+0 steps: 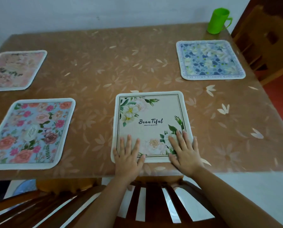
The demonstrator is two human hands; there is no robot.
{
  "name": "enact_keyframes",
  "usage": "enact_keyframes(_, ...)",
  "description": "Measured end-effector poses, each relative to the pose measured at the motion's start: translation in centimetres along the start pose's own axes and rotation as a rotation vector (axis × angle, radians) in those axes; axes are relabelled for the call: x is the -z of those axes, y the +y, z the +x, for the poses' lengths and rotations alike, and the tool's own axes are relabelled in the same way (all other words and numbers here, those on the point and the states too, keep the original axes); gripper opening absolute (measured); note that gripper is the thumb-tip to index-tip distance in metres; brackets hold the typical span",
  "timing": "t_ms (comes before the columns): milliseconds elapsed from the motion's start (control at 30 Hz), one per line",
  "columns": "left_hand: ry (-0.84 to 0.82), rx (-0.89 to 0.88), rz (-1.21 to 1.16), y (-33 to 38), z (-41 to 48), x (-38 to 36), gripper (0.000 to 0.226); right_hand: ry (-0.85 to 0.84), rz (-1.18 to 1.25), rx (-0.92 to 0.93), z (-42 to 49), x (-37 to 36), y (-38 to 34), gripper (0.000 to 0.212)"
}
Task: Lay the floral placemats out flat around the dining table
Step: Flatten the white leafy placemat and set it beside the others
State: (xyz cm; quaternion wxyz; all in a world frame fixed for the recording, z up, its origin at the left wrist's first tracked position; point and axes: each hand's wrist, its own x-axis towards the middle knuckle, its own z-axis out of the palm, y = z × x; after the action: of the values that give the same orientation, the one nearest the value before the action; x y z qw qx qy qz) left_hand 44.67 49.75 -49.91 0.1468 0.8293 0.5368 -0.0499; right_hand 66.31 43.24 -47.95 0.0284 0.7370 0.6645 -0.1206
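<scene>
There is one view only, worn on the head. It looks forward and down on the table (pixel 104 63) from its near edge, close, over a chair back (pixel 154 185).

I get soft, even, fairly bright light with no hard shadows. The glossy table cover (pixel 104 76) carries a pale sheen towards its right side. The centre is sharp: I read the lettering on the cream placemat (pixel 150 116) easily. The wide lens bows the table's edges, and the pink placemat (pixel 14 69) at far left looks smeared and soft, as does the chair back (pixel 154 203) below.
</scene>
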Motion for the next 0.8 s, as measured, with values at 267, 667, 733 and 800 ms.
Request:
enact_keyframes(267,0.087,-0.059,0.047,-0.2,7.4,1.2,0.065,-0.040,-0.016,0.150,8.8,0.4,1.4,0.072)
enact_keyframes(667,0.165,-0.121,0.056,-0.2,18.8,3.4,0.059,0.040,-0.009,0.167,19.1,2.2,2.9,0.068)
enact_keyframes(733,0.186,-0.075,0.032,0.0,19.7,3.4,0.059,0.085,0.016,0.087,19.6,2.2,2.9,0.067)
enact_keyframes(800,0.225,0.026,-0.036,0.1,20.3,3.4,0.058,0.128,-0.005,0.002,19.7,2.1,2.9,0.068)
